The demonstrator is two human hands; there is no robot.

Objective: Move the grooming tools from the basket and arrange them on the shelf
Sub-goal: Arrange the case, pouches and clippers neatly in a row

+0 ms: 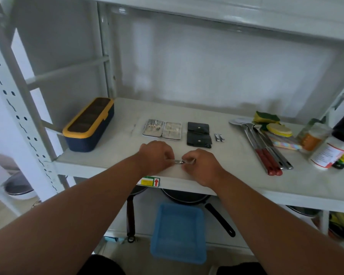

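Basket (178,233), blue, on the floor below the shelf edge; appears empty, so unloading looks finished or nearly so. Left hand (156,156) and right hand (200,165), at the front of the shelf (246,187), fingers pinched narrow from either side on one small metal tool (179,161), probably a nail clipper, held just above the surface and not yet laid down. Behind them, already in a row: open manicure case (162,129), two black pouches (199,133), pair of small clippers (219,137). Remaining, by estimate: placing this last piece in line.
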